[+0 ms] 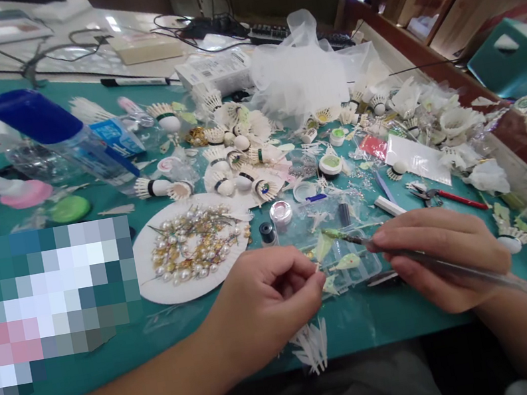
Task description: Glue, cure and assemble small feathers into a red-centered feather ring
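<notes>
My left hand (275,297) pinches a small pale green feather piece (323,248) by its lower end, near the middle of the table. From the right, my right hand (445,258) holds a thin paintbrush (419,255), its green-tipped end touching or very close to the feather piece. Below the brush tip is another pale green piece (348,261) with small dark spots. A clear compartment box (370,265) lies under both hands. White feather strips (312,345) stick out at the table edge below my left hand.
A white plate (150,287) of pearl and gold beads lies left. Beyond stand shuttlecocks (223,184), a blue-capped bottle (83,147) and white netting (298,77). Red-handled pliers (460,198) lie right, near an open jar of green powder (331,164). The lower left is pixelated.
</notes>
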Tool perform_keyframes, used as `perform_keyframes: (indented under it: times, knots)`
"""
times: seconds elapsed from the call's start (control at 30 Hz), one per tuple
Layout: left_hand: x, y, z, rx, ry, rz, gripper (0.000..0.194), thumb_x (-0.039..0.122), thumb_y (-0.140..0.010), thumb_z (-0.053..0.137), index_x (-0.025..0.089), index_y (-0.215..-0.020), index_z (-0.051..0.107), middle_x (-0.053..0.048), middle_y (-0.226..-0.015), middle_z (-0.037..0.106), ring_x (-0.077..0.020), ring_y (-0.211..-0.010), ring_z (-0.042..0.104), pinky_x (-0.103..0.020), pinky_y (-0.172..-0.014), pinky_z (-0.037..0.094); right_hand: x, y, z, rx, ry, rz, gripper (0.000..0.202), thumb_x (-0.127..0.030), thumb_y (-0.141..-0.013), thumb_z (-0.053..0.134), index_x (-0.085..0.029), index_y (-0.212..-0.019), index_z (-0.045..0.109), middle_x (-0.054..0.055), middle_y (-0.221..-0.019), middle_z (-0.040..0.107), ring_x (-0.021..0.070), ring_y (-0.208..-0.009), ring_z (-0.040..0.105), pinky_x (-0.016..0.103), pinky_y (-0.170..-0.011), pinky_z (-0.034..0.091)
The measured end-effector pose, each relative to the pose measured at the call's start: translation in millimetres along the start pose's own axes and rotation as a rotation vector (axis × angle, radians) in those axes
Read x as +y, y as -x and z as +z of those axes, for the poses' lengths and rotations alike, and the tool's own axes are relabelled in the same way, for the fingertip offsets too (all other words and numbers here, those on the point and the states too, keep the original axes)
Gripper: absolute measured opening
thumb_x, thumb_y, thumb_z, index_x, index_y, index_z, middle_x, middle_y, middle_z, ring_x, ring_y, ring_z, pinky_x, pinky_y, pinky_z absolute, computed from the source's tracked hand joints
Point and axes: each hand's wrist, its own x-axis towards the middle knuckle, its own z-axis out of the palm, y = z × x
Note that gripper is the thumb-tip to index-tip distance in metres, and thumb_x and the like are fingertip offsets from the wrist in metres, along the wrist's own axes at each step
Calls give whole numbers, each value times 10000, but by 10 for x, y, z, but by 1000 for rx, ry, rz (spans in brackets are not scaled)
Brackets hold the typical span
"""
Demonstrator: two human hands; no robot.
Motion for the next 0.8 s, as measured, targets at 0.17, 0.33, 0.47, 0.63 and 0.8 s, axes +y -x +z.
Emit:
perform_keyframes:
  times: [0.17, 0.33, 0.47, 0.63, 0.8]
  knots:
    - [5, -4, 0, 29, -70, 89, 245, 244, -832, 598, 166, -603, 637, 42, -503, 519, -70, -456, 437, -158, -434, 327, -10, -3, 3, -97, -92, -61, 295, -93, -866, 618, -126, -1151, 687, 95, -945, 781, 167, -817, 757, 244, -715, 613]
    - [11, 5, -4, 30, -96, 127, 252, 221, -839, 587, 164, -600, 644, 46, -489, 521, -64, -447, 436, -155, -429, 318, -2, -1, 14, -9, 17, 9, 266, -103, -859, 652, -154, -1115, 703, 71, -937, 786, 156, -830, 760, 209, -717, 605]
    - [10, 13, -10, 28, -90, 129, 244, 217, -838, 583, 166, -608, 644, 53, -486, 512, -60, -441, 423, -154, -425, 314, -11, -2, 3, -49, -36, -35, 277, -111, -873, 634, -147, -1141, 696, 80, -950, 789, 165, -836, 763, 232, -725, 615]
    - [13, 7, -5, 39, -102, 122, 247, 222, -834, 587, 165, -597, 626, 52, -492, 509, -62, -451, 422, -155, -433, 315, -16, -13, 1, -99, -42, -47, 273, -118, -905, 604, -161, -1163, 682, 79, -946, 790, 158, -811, 762, 235, -699, 616]
    - [8, -4, 0, 24, -92, 109, 246, 224, -838, 587, 167, -604, 641, 51, -489, 514, -63, -442, 426, -156, -427, 314, -10, -5, -2, -17, 17, -5, 267, -109, -866, 656, -149, -1126, 702, 78, -943, 789, 162, -843, 763, 218, -720, 611]
